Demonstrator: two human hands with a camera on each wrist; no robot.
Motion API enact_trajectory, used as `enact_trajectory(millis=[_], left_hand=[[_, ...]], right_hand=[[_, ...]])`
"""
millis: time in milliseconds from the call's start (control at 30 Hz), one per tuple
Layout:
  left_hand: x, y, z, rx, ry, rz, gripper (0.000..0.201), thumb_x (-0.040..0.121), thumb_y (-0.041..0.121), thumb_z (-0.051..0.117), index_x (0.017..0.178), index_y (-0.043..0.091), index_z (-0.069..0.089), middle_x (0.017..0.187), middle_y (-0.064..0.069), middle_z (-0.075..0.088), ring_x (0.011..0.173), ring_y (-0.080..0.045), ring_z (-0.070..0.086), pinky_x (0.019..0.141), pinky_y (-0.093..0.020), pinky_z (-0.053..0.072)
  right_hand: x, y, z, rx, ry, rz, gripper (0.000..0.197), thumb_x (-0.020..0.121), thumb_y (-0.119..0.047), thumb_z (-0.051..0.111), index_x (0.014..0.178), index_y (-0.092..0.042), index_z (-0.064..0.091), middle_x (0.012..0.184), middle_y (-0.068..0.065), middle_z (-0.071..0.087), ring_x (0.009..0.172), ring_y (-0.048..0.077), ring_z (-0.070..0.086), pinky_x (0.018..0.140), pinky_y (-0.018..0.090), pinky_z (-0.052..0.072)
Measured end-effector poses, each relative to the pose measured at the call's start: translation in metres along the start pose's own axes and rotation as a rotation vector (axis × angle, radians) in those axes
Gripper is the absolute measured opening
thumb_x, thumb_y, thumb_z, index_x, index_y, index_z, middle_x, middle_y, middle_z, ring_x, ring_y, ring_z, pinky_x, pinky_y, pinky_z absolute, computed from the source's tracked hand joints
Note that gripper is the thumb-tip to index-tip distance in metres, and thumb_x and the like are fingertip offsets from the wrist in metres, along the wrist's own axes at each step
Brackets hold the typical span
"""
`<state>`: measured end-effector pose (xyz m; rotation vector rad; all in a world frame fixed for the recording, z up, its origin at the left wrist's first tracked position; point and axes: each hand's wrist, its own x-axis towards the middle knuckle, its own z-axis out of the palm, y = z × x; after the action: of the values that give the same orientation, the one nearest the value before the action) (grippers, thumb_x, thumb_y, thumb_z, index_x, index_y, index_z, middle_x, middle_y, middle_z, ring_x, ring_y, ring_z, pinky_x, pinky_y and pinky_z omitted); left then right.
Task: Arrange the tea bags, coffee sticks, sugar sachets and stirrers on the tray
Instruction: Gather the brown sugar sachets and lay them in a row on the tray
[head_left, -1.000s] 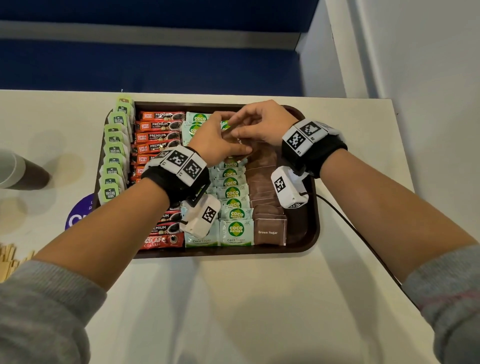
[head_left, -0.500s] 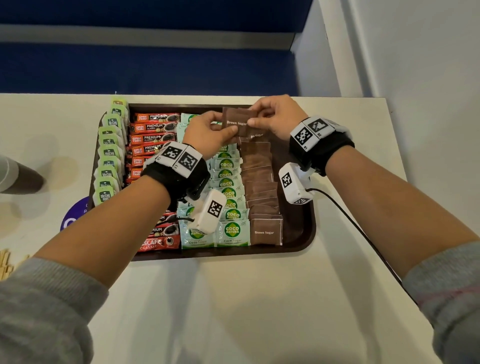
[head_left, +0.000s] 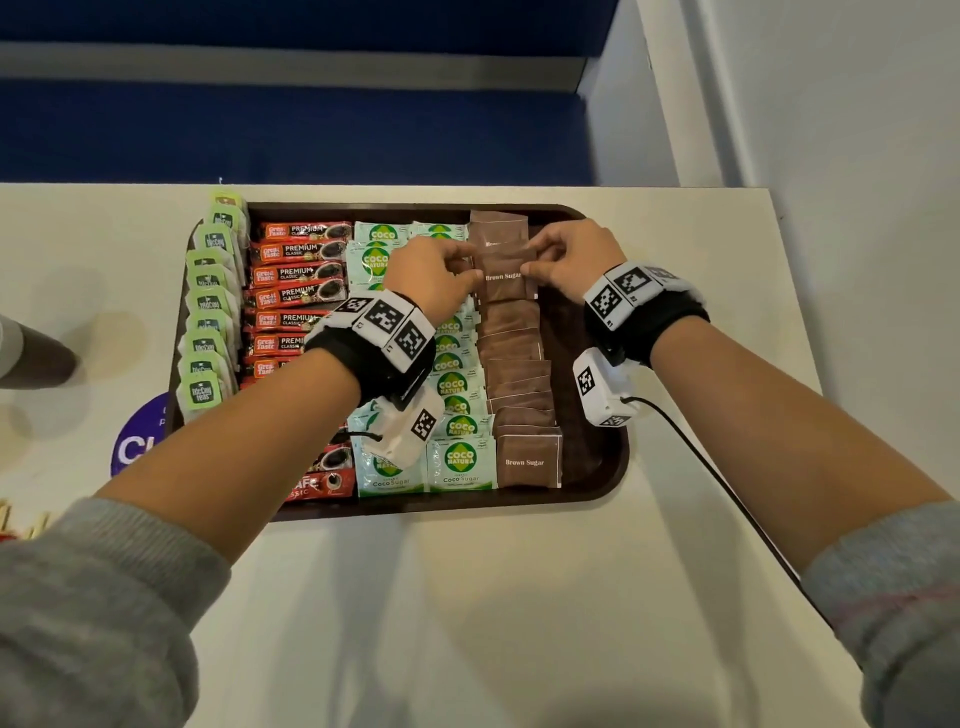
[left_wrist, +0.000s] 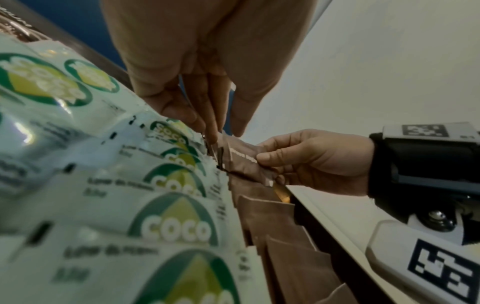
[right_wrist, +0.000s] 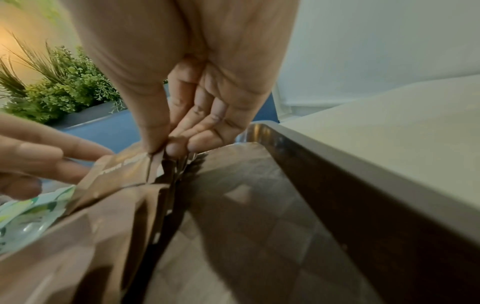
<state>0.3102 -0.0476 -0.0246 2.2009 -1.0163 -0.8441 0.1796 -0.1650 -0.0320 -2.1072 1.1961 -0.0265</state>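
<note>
A dark brown tray (head_left: 597, 488) on a pale table holds rows of green tea bags (head_left: 208, 332), red coffee sticks (head_left: 296, 273), Coco Sugar sachets (head_left: 460, 462) and a column of brown sugar sachets (head_left: 519, 374). Both hands hold one brown sugar sachet (head_left: 504, 278) near the far end of that column. My left hand (head_left: 441, 280) pinches its left edge and my right hand (head_left: 563, 262) pinches its right edge. The pinched sachet (left_wrist: 241, 160) shows in the left wrist view between both hands, and the right fingers (right_wrist: 179, 144) grip its edge (right_wrist: 124, 166) low over the column.
A dark cup (head_left: 31, 358) stands on the table at far left, beside a purple round sticker (head_left: 137, 441). Wooden stirrers (head_left: 15, 522) lie at the left edge. A cable (head_left: 727, 499) runs from the right wrist. A strip of bare tray floor (head_left: 587, 447) lies right of the brown column.
Both hands have brought the brown sugar sachet from the tray's far edge nearer along the brown column and lowered it. A second brown sachet now lies at the far end.
</note>
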Motion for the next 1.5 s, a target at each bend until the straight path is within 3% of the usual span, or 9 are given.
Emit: enact_trajectory(millis=[167, 333, 500, 667, 867, 1000, 1133, 1300, 1500], left_hand=[[-0.001, 0.0, 0.0, 0.046, -0.022, 0.016, 0.038, 0.09, 0.026, 0.062, 0.128, 0.02, 0.06, 0.111, 0.002, 0.068, 0.104, -0.016, 0.062, 0.091, -0.024, 0.046], [-0.002, 0.0, -0.001, 0.066, -0.053, 0.038, 0.035, 0.092, 0.023, 0.059, 0.127, 0.02, 0.061, 0.115, 0.001, 0.068, 0.108, -0.018, 0.061, 0.095, -0.027, 0.047], [-0.004, -0.002, -0.005, 0.001, -0.037, 0.012, 0.036, 0.088, 0.025, 0.063, 0.125, 0.024, 0.062, 0.112, 0.005, 0.068, 0.105, -0.014, 0.062, 0.096, -0.03, 0.047], [-0.019, -0.009, -0.025, -0.07, 0.028, -0.003, 0.024, 0.086, 0.022, 0.065, 0.11, 0.022, 0.068, 0.091, 0.007, 0.067, 0.081, -0.007, 0.06, 0.077, -0.021, 0.045], [-0.066, -0.044, -0.072, 0.048, -0.028, -0.099, 0.021, 0.082, 0.03, 0.07, 0.103, 0.025, 0.069, 0.075, 0.008, 0.061, 0.07, -0.009, 0.057, 0.064, -0.021, 0.042], [-0.109, -0.082, -0.103, 0.198, -0.117, -0.185, 0.032, 0.077, 0.036, 0.074, 0.106, 0.024, 0.067, 0.106, 0.003, 0.067, 0.09, -0.016, 0.061, 0.073, -0.022, 0.042], [-0.146, -0.128, -0.137, 0.278, -0.116, -0.249, 0.035, 0.07, 0.034, 0.08, 0.099, 0.026, 0.061, 0.107, 0.0, 0.064, 0.092, -0.016, 0.057, 0.075, -0.025, 0.043], [-0.182, -0.193, -0.189, 0.373, -0.029, -0.323, 0.066, 0.067, 0.035, 0.083, 0.121, 0.011, 0.053, 0.117, -0.01, 0.057, 0.107, -0.026, 0.055, 0.083, -0.032, 0.044], [-0.222, -0.27, -0.204, 0.615, -0.028, -0.487, 0.115, 0.058, 0.063, 0.078, 0.142, 0.005, 0.024, 0.139, -0.019, 0.034, 0.125, -0.037, 0.035, 0.102, -0.045, 0.036]], right_hand=[[0.001, 0.0, 0.003, 0.013, 0.032, 0.022, 0.018, 0.081, -0.021, 0.072, 0.097, -0.019, 0.065, 0.074, -0.005, 0.06, 0.064, 0.003, 0.053, 0.057, 0.012, 0.036], [-0.001, 0.002, 0.006, 0.081, 0.053, 0.042, 0.022, 0.08, -0.021, 0.073, 0.099, -0.019, 0.063, 0.074, -0.002, 0.063, 0.065, 0.007, 0.057, 0.073, 0.023, 0.048], [-0.005, 0.0, 0.002, 0.094, 0.13, 0.027, 0.02, 0.078, -0.026, 0.074, 0.094, -0.021, 0.061, 0.067, -0.01, 0.057, 0.063, 0.001, 0.052, 0.063, 0.013, 0.04], [-0.018, -0.026, 0.001, 0.114, 0.157, -0.058, 0.012, 0.08, -0.02, 0.069, 0.091, -0.02, 0.066, 0.074, -0.008, 0.061, 0.068, 0.002, 0.054, 0.063, 0.008, 0.04], [-0.058, -0.095, 0.038, 0.103, -0.085, -0.25, 0.013, 0.08, -0.024, 0.071, 0.091, -0.02, 0.067, 0.07, -0.013, 0.055, 0.062, -0.002, 0.05, 0.054, 0.003, 0.038], [-0.092, -0.144, 0.079, 0.026, -0.258, -0.353, 0.017, 0.08, -0.032, 0.072, 0.092, -0.024, 0.065, 0.074, -0.014, 0.056, 0.065, -0.003, 0.05, 0.057, 0.013, 0.04], [-0.12, -0.19, 0.117, 0.007, -0.344, -0.398, 0.023, 0.078, -0.026, 0.074, 0.098, -0.02, 0.065, 0.087, -0.004, 0.066, 0.074, 0.006, 0.056, 0.067, 0.02, 0.047], [-0.157, -0.242, 0.169, -0.091, -0.416, -0.421, 0.04, 0.071, -0.027, 0.08, 0.106, -0.017, 0.062, 0.092, -0.002, 0.065, 0.077, 0.01, 0.057, 0.067, 0.021, 0.046], [-0.201, -0.259, 0.24, -0.384, -0.714, -0.502, 0.059, 0.063, -0.032, 0.085, 0.112, -0.017, 0.056, 0.095, -0.004, 0.051, 0.083, 0.014, 0.049, 0.072, 0.026, 0.041]])
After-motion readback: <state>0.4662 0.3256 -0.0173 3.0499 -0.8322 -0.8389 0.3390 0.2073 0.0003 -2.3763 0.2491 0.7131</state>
